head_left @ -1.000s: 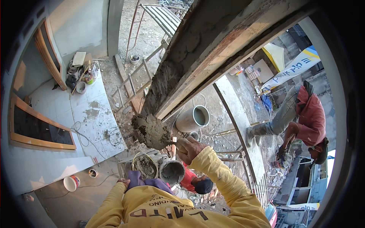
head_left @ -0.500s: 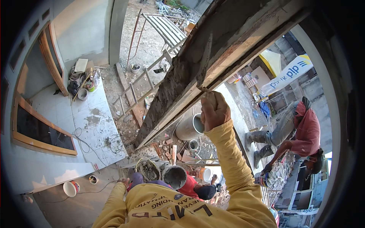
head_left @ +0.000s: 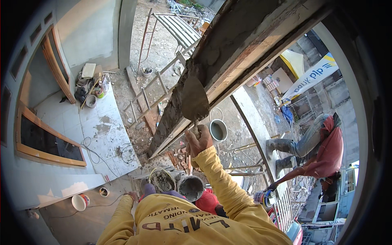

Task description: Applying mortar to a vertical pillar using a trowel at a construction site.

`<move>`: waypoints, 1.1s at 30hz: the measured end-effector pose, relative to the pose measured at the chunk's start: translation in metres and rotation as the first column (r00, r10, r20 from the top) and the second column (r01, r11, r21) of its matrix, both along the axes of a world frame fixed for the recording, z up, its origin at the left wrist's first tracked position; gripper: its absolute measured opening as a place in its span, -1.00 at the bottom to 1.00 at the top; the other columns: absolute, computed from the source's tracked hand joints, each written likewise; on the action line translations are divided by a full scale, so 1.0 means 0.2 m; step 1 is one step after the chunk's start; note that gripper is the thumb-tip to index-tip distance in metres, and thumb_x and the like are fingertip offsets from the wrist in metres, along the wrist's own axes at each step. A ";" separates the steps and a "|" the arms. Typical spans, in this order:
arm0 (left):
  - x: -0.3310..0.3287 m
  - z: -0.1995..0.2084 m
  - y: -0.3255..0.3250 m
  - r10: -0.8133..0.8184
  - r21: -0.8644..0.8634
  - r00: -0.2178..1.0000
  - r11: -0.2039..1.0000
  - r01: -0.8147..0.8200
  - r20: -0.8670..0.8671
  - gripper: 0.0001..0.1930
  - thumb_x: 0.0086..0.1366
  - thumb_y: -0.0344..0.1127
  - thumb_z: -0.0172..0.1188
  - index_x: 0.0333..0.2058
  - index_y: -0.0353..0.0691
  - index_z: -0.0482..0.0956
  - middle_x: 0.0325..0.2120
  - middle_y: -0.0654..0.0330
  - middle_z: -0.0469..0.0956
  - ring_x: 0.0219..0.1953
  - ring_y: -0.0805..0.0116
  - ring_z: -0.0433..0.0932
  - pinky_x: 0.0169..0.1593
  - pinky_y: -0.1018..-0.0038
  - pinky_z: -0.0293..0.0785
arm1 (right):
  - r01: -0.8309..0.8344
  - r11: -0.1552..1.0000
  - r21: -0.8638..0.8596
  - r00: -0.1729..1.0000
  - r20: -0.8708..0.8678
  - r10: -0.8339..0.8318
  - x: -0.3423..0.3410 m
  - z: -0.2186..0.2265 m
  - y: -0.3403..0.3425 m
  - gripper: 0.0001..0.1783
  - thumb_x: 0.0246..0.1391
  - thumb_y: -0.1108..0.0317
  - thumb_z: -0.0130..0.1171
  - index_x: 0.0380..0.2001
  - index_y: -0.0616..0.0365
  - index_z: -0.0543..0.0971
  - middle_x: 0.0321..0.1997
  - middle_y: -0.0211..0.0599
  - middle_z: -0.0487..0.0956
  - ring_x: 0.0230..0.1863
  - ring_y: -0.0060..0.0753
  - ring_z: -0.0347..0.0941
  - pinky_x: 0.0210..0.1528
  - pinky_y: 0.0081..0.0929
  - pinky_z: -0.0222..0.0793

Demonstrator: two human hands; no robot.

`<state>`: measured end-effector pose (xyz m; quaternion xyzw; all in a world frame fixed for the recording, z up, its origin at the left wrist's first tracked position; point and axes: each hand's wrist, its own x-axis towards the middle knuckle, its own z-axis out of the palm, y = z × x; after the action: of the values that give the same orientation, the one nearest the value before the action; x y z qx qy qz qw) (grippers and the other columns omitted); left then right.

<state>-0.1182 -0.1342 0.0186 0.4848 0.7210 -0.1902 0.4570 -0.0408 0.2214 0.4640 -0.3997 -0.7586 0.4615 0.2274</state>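
Note:
My right hand [head_left: 199, 139] is closed round the handle of a pointing trowel. Its broad, mortar-smeared blade [head_left: 195, 98] lies against or just over the wet grey mortar face [head_left: 216, 49] of a slanting beam; whether it touches, I cannot tell. A wooden board [head_left: 261, 53] runs along the beam's edge. Low on the left is my left hand [head_left: 133, 196], with its fingers too small and partly hidden to read. Nearby, a bucket of mortar [head_left: 162, 181] stands beside a dark bucket [head_left: 190, 188] with grey residue.
A co-worker in a red shirt [head_left: 331, 145] bends on a plank [head_left: 255, 122] at right, one hand at a paint can [head_left: 265, 198]. Another red-clad person [head_left: 206, 202] is below. A grey bucket [head_left: 218, 130], wooden ladder [head_left: 151, 98] and slatted scaffold [head_left: 177, 28] stand beyond the beam.
My right hand and trowel have moved down and left, and the blade has turned from edge-on to flat toward me. The co-worker at right has reached the can further leftward.

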 end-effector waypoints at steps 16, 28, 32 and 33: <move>0.00 -0.34 -0.33 0.732 -0.065 0.532 0.611 -0.789 0.425 -0.55 0.16 0.01 0.05 0.05 0.14 0.39 0.15 0.13 0.18 0.17 0.11 0.17 0.13 0.19 0.16 | 0.255 0.962 0.102 0.966 0.010 -0.257 -0.45 -0.44 0.18 -0.54 0.09 0.10 0.09 -0.14 0.28 0.34 -0.51 -0.03 0.48 -0.60 -0.21 0.44 -0.57 -0.31 0.33; 0.09 -0.19 -0.48 0.788 -0.105 0.512 0.573 -0.813 0.341 -0.53 0.20 -0.01 0.02 0.04 -0.08 0.37 -0.07 0.10 0.40 -0.09 0.25 0.41 -0.07 0.28 0.34 | 0.218 0.970 0.103 0.969 -0.141 -0.203 -0.07 -0.52 0.07 -0.50 0.09 0.21 0.12 -0.09 0.46 0.31 -0.64 -0.32 0.41 -0.70 -0.54 0.31 -0.69 -0.52 0.23; 0.10 -0.14 -0.37 0.783 -0.097 0.526 0.583 -0.807 0.331 -0.52 0.22 -0.01 0.02 0.03 -0.15 0.36 -0.14 0.09 0.48 -0.17 0.30 0.49 -0.14 0.30 0.40 | 0.225 0.974 -0.029 0.966 -0.121 -0.227 -0.05 -0.45 -0.09 -0.48 0.04 0.10 0.11 -0.10 0.33 0.33 -0.30 0.14 0.51 -0.23 0.11 0.47 -0.17 -0.24 0.35; 0.10 -0.12 -0.36 0.785 -0.098 0.529 0.584 -0.806 0.322 -0.52 0.22 -0.01 0.01 0.03 -0.17 0.36 -0.16 0.09 0.50 -0.19 0.31 0.52 -0.16 0.31 0.42 | 0.242 0.952 0.186 0.952 -0.237 -0.196 -0.08 -0.47 -0.10 -0.68 0.08 0.21 0.10 -0.35 0.23 0.29 -0.64 -0.34 0.35 -0.66 -0.45 0.29 -0.60 -0.41 0.25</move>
<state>-0.0991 -0.2056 -0.0059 0.1420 0.7800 0.1461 0.5917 -0.0564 0.2012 0.3707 -0.4027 -0.7253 0.3899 0.3998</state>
